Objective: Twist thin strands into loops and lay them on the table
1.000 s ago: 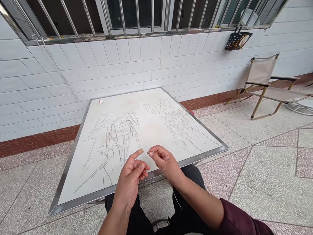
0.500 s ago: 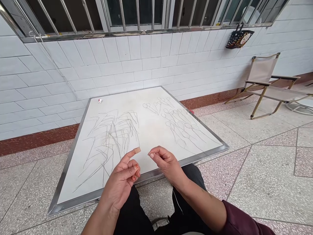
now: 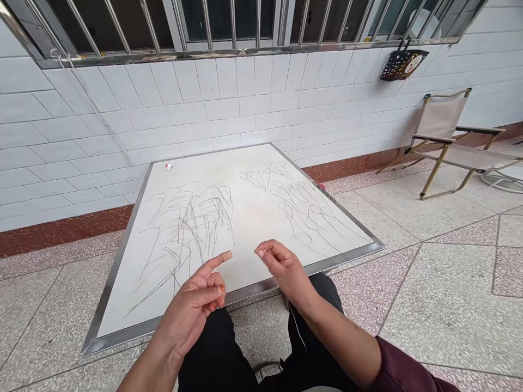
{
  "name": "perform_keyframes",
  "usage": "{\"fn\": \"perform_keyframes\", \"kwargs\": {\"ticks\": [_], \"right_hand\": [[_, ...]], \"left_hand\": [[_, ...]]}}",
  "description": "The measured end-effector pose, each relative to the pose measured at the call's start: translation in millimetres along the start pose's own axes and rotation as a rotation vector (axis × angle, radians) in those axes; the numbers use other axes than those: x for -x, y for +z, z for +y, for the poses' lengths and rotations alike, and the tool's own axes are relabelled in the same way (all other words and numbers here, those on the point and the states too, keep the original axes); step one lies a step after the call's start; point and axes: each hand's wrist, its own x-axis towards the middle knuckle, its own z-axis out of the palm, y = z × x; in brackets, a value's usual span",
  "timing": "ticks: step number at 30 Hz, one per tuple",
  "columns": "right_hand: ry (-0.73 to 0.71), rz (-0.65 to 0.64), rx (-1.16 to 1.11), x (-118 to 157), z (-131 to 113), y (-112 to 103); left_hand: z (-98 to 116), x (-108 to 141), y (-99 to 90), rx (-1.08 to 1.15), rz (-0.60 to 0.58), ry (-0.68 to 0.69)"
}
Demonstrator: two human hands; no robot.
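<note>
My left hand [image 3: 200,299] is over the near edge of the white board, index finger stretched out with a tan bandage [image 3: 226,255] round its tip. Its thumb presses on the curled fingers; anything between them is too small to see. Right of it, my right hand [image 3: 284,267] pinches thumb and forefinger together on a tiny whitish bit. A thin white thread [image 3: 297,326] hangs below that hand, seemingly from it. Bent dark wires [image 3: 190,218] are spread on the board's left part. Wires with looped ends [image 3: 304,209] are grouped on its right.
The white board [image 3: 253,218] has a metal rim and reaches the tiled wall. A small red-and-white object [image 3: 169,167] sits at its far left corner. A folding chair [image 3: 445,125] stands at right, and a dotted bag [image 3: 403,64] hangs from the window bars.
My left hand has moved left and slightly down. My right hand has shifted a little right and up, so the gap between them is wider.
</note>
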Motion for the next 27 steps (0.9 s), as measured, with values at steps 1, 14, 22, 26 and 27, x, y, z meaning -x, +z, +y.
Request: {"fn": "perform_keyframes", "kwargs": {"ticks": [1,14,22,26,27], "right_hand": [[-0.002,0.028,0.011,-0.7,-0.8,-2.7],[-0.049,-0.031,-0.059,12.2,-16.2,13.5],[-0.067,-0.231,-0.032,7.4,-8.9,-1.7],[-0.052,-0.289,-0.026,6.3,-10.4,-5.7],[-0.048,-0.294,-0.022,6.8,-11.2,-5.5]], "left_hand": [[-0.3,0.4,-4.2,-0.024,0.021,0.005],[-3.6,-5.5,31.6,0.117,0.011,0.059],[-1.2,-4.8,25.7,0.052,-0.03,0.039],[3.3,-2.1,21.8,-0.047,-0.078,0.032],[4.2,-1.3,20.8,-0.063,-0.084,0.031]]}}
